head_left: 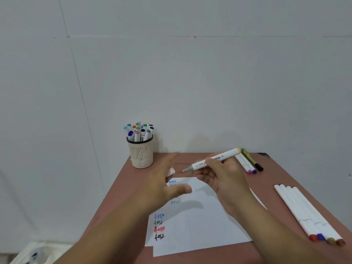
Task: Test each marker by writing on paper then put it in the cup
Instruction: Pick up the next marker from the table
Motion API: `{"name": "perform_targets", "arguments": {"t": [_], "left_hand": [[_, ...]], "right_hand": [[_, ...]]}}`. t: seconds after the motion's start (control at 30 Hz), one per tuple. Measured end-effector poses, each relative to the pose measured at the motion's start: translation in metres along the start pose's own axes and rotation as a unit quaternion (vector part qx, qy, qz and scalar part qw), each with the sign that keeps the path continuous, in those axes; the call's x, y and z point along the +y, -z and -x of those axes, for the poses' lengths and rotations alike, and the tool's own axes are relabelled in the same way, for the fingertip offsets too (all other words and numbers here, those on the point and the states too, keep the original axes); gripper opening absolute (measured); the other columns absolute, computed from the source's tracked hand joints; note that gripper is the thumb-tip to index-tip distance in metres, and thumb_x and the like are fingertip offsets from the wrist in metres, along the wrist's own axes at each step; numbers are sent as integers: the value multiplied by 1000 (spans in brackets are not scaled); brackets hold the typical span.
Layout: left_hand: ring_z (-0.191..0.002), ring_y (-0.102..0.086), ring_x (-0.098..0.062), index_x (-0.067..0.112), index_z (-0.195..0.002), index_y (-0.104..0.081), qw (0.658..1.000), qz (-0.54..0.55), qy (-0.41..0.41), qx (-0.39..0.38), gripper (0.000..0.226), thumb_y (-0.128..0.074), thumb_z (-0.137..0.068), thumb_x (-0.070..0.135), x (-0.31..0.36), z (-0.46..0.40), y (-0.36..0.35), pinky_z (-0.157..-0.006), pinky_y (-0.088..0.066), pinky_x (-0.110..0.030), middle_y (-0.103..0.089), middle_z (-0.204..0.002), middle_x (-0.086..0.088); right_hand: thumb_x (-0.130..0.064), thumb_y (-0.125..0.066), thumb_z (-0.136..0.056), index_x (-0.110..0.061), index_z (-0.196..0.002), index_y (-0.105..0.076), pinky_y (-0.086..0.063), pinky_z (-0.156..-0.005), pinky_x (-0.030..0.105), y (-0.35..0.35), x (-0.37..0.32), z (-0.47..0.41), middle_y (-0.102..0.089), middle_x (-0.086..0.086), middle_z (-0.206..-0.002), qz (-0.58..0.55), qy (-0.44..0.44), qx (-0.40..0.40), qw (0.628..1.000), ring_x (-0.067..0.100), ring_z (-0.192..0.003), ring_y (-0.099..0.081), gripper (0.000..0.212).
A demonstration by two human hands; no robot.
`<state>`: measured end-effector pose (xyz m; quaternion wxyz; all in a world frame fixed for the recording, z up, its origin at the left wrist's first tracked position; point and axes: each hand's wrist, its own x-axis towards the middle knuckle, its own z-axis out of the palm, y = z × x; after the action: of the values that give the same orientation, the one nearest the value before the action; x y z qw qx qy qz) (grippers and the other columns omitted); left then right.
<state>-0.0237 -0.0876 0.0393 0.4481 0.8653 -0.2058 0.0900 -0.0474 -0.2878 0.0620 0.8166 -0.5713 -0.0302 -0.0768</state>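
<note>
The right hand (226, 180) pinches a white marker (213, 159) near its middle, its grip closed around the barrel; the grey tip is bare and points left, the yellow-ended tail points up and right. The left hand (162, 185) hovers above the paper (200, 221) with fingers spread, holding nothing that can be made out, though a small pale thing, perhaps the cap, shows just beyond its fingers; motion blur makes that unsure.

The risks follow from the uncapped tip. It hangs above the far edge of the paper, and a careless dip could mark the desk (285, 178) instead of the sheet. The spread left hand sits close to the tip's path and could get inked or nudge the sheet. If the marker goes into the cup (141, 155) uncapped, it would likely dry out or stain its neighbours, and the cup is already crowded, so a forced entry might tip it.

Coloured "test" words run down the paper's left side. Four white markers (308, 216) lie in a row at the right, well apart; two more and a dark pen (251, 160) rest near the far edge, just beside the held marker's tail.
</note>
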Motion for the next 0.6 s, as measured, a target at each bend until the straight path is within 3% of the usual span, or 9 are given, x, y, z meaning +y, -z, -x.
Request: {"name": "perform_targets", "arguments": {"t": [0.07, 0.13, 0.2, 0.27, 0.33, 0.47, 0.6], "left_hand": [[-109, -50, 4, 60, -140, -25, 996, -43, 52, -52, 100, -79, -59, 76, -16, 10, 9, -87, -45, -20, -43, -120, 30], [-110, -53, 4, 60, -135, -31, 986, -128, 68, -84, 80, -71, -68, 79, -25, 20, 18, -89, -47, -25, -46, -121, 33], [-108, -53, 5, 55, -138, -36, 979, -173, 60, -89, 62, -61, -84, 71, -31, 31, 23, -89, -44, -21, -49, -121, 33], [-99, -52, 6, 49, -141, -38, 976, -199, 50, -78, 45, -52, -98, 52, -35, 39, 22, -79, -37, -12, -51, -110, 31], [-98, -52, 2, 45, -139, -41, 976, -204, 50, -63, 37, -43, -103, 38, -38, 44, 19, -78, -36, -12, -54, -112, 28], [-106, -57, -12, 34, -118, -38, 982, -175, 55, -43, 15, -42, -104, 30, -51, 42, 15, -91, -49, -40, -56, -131, 14], [-92, -58, -12, 33, -109, -39, 986, -155, 52, -22, 13, -51, -103, 32, -58, 41, 14, -83, -51, -45, -60, -105, 11]], "right_hand": [[-3, -60, -101, 7, -106, -57, -63, -71, 33, 0, 5, -4, -74, 29, -100, 16, -14, 8, 1000, 28, -80, -72, 11], [4, -71, -92, 3, -110, -54, -62, -73, 31, 1, 13, -6, -75, 26, -97, 47, -17, 2, 999, 25, -78, -72, 24], [8, -75, -86, -7, -112, -58, -62, -76, 31, -1, 24, -5, -74, 16, -88, 81, -19, -11, 997, 21, -76, -70, 35], [5, -75, -87, -7, -103, -67, -61, -79, 32, -5, 35, -2, -73, 18, -86, 125, -24, -31, 991, 21, -76, -70, 22], [3, -74, -88, -3, -94, -71, -62, -80, 36, -6, 46, 2, -76, 23, -89, 150, -39, -38, 987, 26, -76, -73, 9], [5, -77, -85, -1, -89, -73, -62, -85, 46, -4, 57, 5, -77, 19, -84, 179, -58, -45, 981, 38, -80, -75, 8], [4, -75, -86, -4, -83, -72, -59, -80, 44, -6, 58, 3, -71, 19, -77, 197, -68, -77, 975, 27, -70, -68, 10]]}}
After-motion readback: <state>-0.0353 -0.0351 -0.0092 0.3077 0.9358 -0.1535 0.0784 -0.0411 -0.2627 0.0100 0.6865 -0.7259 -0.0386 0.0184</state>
